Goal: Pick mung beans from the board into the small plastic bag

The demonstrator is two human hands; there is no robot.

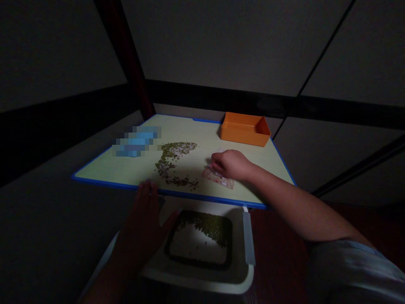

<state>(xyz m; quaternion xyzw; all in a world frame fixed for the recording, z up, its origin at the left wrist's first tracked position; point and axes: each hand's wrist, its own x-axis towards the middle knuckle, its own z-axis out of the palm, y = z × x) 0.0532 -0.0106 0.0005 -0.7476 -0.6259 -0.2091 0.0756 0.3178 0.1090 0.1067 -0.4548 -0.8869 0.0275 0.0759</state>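
My right hand [232, 164] is closed over a clear protractor [218, 178] with pink markings, held against the pale tabletop [243, 192]. To its left, small green beans [179, 147], probably mung beans, lie scattered in a curved band. My left hand [147, 209] has its fingers stretched out, with the fingertips at the blue front edge of the table and the thumb over a white bin [247, 278]. Inside that bin, more green beans [215, 228] are heaped toward the back right. Fingers of my right hand are partly hidden behind its back.
An orange open box [245, 128] stands at the table's back right corner. On the left side lies a blurred-out blue item [137, 141]. Dark wall panels [215, 46] rise behind the table, and a dark red post [126, 55] stands at the back left.
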